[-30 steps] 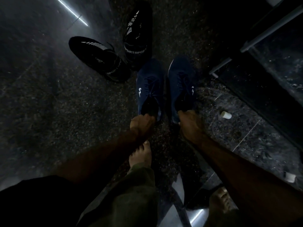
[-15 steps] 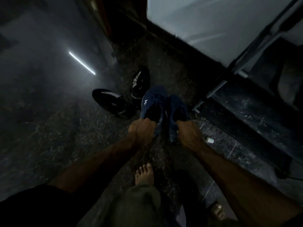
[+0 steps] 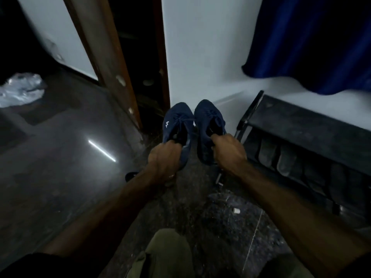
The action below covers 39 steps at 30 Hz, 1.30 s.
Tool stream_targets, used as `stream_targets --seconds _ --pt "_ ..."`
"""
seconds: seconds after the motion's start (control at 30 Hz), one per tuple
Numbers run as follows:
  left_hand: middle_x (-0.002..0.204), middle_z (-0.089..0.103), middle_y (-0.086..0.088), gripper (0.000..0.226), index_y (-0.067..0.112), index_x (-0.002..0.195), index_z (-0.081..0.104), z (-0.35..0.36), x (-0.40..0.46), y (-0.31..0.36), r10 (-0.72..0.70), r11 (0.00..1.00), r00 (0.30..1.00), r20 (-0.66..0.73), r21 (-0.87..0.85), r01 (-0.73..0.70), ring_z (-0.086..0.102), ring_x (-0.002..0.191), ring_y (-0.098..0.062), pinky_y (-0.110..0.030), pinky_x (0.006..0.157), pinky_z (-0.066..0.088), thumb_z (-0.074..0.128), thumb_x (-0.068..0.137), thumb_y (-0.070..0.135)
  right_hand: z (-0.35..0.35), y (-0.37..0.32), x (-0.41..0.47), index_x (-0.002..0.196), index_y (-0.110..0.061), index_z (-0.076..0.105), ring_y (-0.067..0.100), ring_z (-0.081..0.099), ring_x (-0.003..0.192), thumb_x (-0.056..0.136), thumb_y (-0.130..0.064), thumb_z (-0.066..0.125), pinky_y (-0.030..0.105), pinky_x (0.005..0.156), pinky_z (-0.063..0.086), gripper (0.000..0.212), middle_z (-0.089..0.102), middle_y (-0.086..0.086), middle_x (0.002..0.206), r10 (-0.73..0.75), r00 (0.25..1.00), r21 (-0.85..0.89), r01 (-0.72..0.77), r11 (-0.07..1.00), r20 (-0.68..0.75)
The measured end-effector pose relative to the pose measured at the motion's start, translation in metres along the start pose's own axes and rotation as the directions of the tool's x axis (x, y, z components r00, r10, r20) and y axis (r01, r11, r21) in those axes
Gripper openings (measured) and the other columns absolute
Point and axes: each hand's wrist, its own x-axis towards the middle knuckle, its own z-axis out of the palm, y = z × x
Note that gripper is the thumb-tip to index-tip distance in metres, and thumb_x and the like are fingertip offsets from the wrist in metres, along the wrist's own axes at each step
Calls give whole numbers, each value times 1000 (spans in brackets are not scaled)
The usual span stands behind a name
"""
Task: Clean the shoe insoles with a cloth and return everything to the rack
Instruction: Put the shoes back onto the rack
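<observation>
Blue shoes are now being carried off the floor, raised since a second ago: left shoe (image 3: pixel 176 125) gripped at the heel by left hand (image 3: pixel 163 161), right shoe (image 3: pixel 208 125) by right hand (image 3: pixel 228 152). Rack (image 3: pixel 301 125) sits just right; likely heading there.

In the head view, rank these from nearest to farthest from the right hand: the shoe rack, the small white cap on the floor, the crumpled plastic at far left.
From the right hand:
1. Shoe rack, just to its right.
2. Small white cap, on the floor below it.
3. Crumpled plastic, far left across the floor.
</observation>
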Motion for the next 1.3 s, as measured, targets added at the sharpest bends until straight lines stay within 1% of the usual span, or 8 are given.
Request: stream_targets --seconds 0.13,0.27,0.4,0.5,0.67,0.83,1.1,1.3 --pt "122 61 -10 25 11 116 61 -51 -16 20 -10 1000 996 -92 26 12 62 108 -34 -41 87 50 50 99 24 -58 5 -15 125 -11 54 36 60 101 95 -11 52 39 76 49 30 59 20 113 27 993 15 -26 1000 -113" --pt "125 59 -11 28 12 123 57 -92 -16 48 -3 1000 987 -162 21 7 60 112 -36 -43 87 50 51 99 25 -96 22 -33 125 -12 54 34 60 101 95 -14 55 39 76 50 30 60 18 114 81 979 17 -79 997 -186" --pt "122 61 -12 32 12 126 56 -124 -7 82 68 998 977 -204 26 -64 61 109 -35 -43 84 50 54 97 28 -120 53 -47 127 -15 53 34 60 105 95 -16 56 39 78 50 32 59 18 117 176 967 16 -176 984 -183" --pt "124 59 -13 34 11 126 54 -133 5 114 131 991 969 -210 63 -120 60 110 -35 -41 86 49 53 98 29 -134 83 -58 128 -13 52 34 59 106 96 -16 56 39 79 49 33 58 18 118 232 957 -1 -235 972 -177" --pt "126 57 -16 35 7 126 53 -130 34 162 240 971 948 -209 56 -233 58 112 -35 -40 90 47 51 98 27 -140 133 -71 128 -10 53 34 59 105 95 -14 56 38 77 48 33 58 20 118 317 931 15 -320 947 -178" --pt "124 58 -17 33 4 122 55 -114 70 201 316 949 929 -192 45 -313 59 110 -35 -41 89 46 51 98 27 -134 178 -80 127 -9 53 36 59 104 94 -13 56 39 76 48 33 59 22 117 391 904 9 -395 918 -175" --pt "129 56 -17 33 5 128 54 -79 118 246 335 942 929 -154 56 -331 58 115 -34 -41 91 47 52 99 20 -108 221 -68 125 -7 54 37 61 105 95 -11 55 39 76 49 31 62 20 115 457 881 -14 -462 887 -121" --pt "128 58 -15 32 5 128 55 -54 152 249 376 926 921 -97 51 -373 60 112 -33 -43 90 51 52 99 19 -81 234 -48 122 -7 55 37 61 105 93 -10 56 38 76 49 29 63 21 114 464 883 -6 -466 885 -73"
